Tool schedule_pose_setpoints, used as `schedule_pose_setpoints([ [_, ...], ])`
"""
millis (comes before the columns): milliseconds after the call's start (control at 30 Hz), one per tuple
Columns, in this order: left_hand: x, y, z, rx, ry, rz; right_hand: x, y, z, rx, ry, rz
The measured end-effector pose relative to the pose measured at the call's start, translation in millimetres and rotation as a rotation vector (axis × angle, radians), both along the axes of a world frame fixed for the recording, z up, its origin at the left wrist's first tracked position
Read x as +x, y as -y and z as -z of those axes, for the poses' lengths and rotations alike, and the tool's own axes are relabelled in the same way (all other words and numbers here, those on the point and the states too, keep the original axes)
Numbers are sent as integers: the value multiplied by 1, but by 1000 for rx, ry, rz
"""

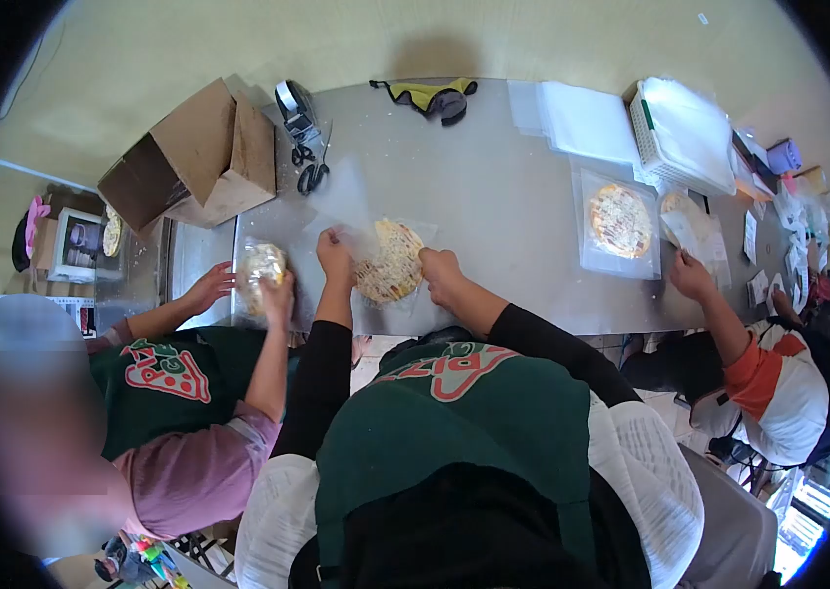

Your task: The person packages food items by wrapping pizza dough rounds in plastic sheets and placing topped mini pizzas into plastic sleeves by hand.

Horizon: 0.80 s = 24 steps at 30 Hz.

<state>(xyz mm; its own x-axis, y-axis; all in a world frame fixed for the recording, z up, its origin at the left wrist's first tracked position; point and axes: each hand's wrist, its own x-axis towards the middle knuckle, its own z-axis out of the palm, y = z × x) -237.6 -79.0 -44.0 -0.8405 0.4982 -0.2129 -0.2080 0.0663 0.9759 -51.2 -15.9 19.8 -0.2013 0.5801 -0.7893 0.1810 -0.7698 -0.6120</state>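
A round topped pizza (390, 270) lies on the metal table in front of me, with clear plastic around part of it. My left hand (335, 255) is at its left side, fingers pinched on a thin transparent plastic sheet (344, 201) that rises over the pizza's upper left. At the pizza's right edge, my right hand (442, 275) has its thumb and fingers closed on the rim or the plastic there; which of the two is too small to tell.
At left, a co-worker's hands (278, 297) handle a wrapped pizza (262, 275). An open cardboard box (199, 157), tape dispenser (297, 113) and scissors (313, 177) stand behind. Rightward are another pizza (620, 221), plastic sheets (587, 123), a white basket (680, 137) and another person's hand (693, 275).
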Motion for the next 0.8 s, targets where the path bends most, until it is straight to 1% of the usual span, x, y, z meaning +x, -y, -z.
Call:
schedule_pose_setpoints([
  [67, 0, -5, 2, -122, -112, 81, -4, 2, 4, 6, -38, 4],
  [100, 2, -7, 7, -241, -376, 63, -6, 3, 16, 19, -54, -9],
  [167, 18, -9, -25, -396, -432, 148, -5, 2, 23, 16, -103, -51],
  [233, 30, -13, -25, -364, -434, 199, 6, -1, 17, -23, -166, -111],
  [267, 37, -16, -24, -350, -436, 227, 13, -3, 14, -6, -196, -65],
  [333, 60, -24, -21, -281, -368, 258, 33, -8, 9, 31, -258, 34],
  [400, 80, -31, -16, -213, -292, 320, 68, -25, 38, -91, -535, 92],
  [433, 89, -35, -13, -182, -249, 364, 86, -33, 38, -149, -669, 120],
  [467, 100, -37, -10, -151, -204, 407, 107, -38, 39, -127, -693, 136],
  [500, 113, -39, -7, -122, -157, 452, 126, -39, 19, -107, -715, 153],
  [533, 128, -43, -18, -95, -91, 477, 143, -40, 8, -85, -740, 172],
  [600, 157, -53, -33, -34, 30, 533, 169, -44, 12, -166, -875, 313],
  [633, 169, -58, -33, -5, 47, 559, 180, -48, 15, -206, -944, 383],
  [700, 190, -63, -34, 44, 81, 612, 188, -54, 43, -186, -943, 386],
  [767, 204, -65, -37, 10, 91, 660, 192, -56, 48, -196, -983, 392],
  [800, 210, -68, -38, -6, 94, 681, 191, -59, 39, -212, -1023, 391],
])
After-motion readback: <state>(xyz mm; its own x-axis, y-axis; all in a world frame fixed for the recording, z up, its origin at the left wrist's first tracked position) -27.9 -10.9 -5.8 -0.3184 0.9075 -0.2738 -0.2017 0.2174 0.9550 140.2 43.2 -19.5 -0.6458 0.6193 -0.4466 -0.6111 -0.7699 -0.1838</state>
